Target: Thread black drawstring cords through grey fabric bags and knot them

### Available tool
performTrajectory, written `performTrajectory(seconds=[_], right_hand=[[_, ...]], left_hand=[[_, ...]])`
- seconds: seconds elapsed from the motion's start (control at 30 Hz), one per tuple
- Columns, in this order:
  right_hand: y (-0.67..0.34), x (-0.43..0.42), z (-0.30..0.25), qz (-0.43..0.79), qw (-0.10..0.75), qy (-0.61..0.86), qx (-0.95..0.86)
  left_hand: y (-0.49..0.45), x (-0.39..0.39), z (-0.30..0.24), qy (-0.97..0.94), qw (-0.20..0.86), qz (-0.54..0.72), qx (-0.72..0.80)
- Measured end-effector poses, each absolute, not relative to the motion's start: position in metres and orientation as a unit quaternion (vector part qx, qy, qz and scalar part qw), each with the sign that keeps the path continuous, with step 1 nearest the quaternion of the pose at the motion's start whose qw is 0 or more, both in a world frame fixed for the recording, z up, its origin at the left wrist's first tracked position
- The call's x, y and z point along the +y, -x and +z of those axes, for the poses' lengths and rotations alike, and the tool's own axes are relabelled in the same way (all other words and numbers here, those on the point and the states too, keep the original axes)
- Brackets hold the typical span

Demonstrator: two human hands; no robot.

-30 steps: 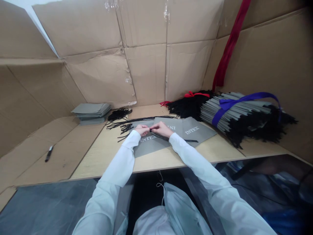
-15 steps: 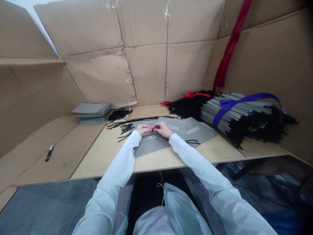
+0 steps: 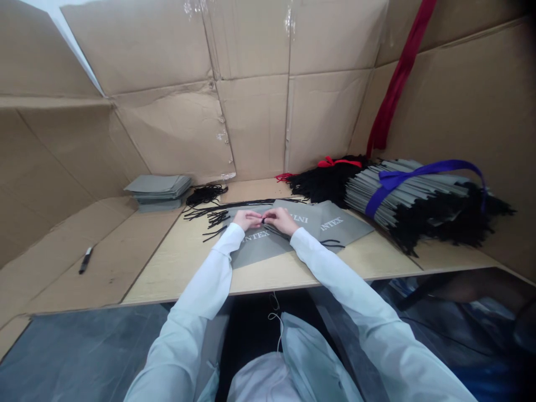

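tabletop [image 3: 176, 262], black cord [image 3: 263, 221] (partly behind fingers [image 3: 272, 213])

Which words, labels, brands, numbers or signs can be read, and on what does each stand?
"INTEX": left grey sheet, first letter partly covered.
"INTEX": right grey sheet.
"INT", upside down, rest unreadable: middle grey sheet.
Marker pen: any print too small to read.

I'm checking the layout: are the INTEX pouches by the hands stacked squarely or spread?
Spread: the gray INTEX pouches lie fanned and overlapping, with three prints visible at different angles.
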State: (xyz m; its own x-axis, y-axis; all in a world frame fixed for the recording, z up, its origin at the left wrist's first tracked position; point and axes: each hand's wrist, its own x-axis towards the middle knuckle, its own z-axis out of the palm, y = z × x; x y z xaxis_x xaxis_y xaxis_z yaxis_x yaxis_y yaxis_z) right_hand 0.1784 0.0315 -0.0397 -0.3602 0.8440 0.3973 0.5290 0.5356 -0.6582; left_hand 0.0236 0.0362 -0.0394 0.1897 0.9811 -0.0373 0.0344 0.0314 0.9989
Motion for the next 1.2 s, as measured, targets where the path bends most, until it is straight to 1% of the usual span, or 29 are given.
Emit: performTrajectory(seconds=[0.2, 0.3, 0.4, 0.47, 0.63, 0.73, 0.83, 1.0, 1.07, 1.2], right_hand=[[-0.175, 0.031, -0.043, 0.235, 0.369, 0.415, -0.798], [-0.174, 0.029, -0.046, 0.254, 0.368, 0.386, -0.807], [-0.173, 0.027, -0.044, 0.209, 0.364, 0.407, -0.811], [-0.174, 0.028, -0.042, 0.182, 0.356, 0.427, -0.811], [-0.176, 0.034, -0.040, 0.231, 0.328, 0.428, -0.810], [-0.177, 0.036, -0.040, 0.224, 0.329, 0.431, -0.810], [-0.176, 0.034, -0.040, 0.185, 0.328, 0.427, -0.822], [-0.173, 0.031, -0.041, 0.094, 0.323, 0.451, -0.827], [-0.173, 0.031, -0.042, 0.081, 0.313, 0.469, -0.822], [-0.175, 0.032, -0.041, 0.069, 0.285, 0.489, -0.822]], left_hand=[[-0.031, 0.034, -0.038, -0.633, 0.419, 0.461, 0.460], [-0.032, 0.034, -0.041, -0.644, 0.403, 0.473, 0.447], [-0.030, 0.038, -0.045, -0.666, 0.383, 0.467, 0.439], [-0.027, 0.042, -0.047, -0.683, 0.346, 0.462, 0.447], [-0.017, 0.047, -0.046, -0.697, 0.247, 0.465, 0.487], [-0.016, 0.045, -0.044, -0.700, 0.213, 0.475, 0.489], [-0.018, 0.043, -0.043, -0.689, 0.228, 0.484, 0.489], [-0.023, 0.041, -0.043, -0.642, 0.333, 0.483, 0.493], [-0.025, 0.041, -0.043, -0.633, 0.344, 0.487, 0.493], [-0.025, 0.039, -0.044, -0.623, 0.333, 0.491, 0.509]])
